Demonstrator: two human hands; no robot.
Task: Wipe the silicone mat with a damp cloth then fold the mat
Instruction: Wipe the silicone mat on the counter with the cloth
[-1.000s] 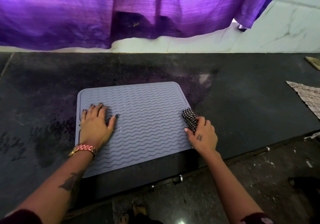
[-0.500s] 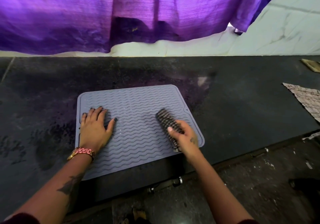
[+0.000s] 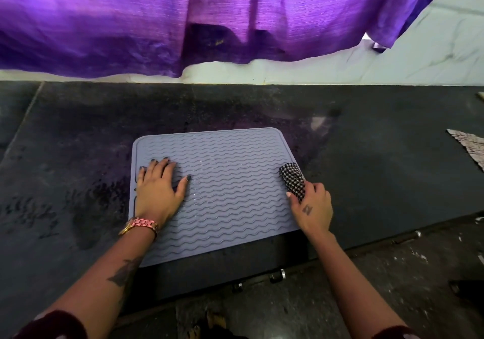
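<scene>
Grey-blue silicone mat [image 3: 230,194] lies flat on the dark counter [image 3: 379,181], long axis left-right, left hand [image 3: 157,192] spread flat pinning its left side, right hand [image 3: 311,207] clutching the checked cloth [image 3: 292,181] at its right edge

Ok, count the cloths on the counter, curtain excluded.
2: a checked cloth held in the right hand at the mat's right edge; a striped cloth far right, partly cropped.

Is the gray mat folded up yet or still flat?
Flat. The mat lies spread on the counter, wavy ridges showing, no edge turned over.
</scene>
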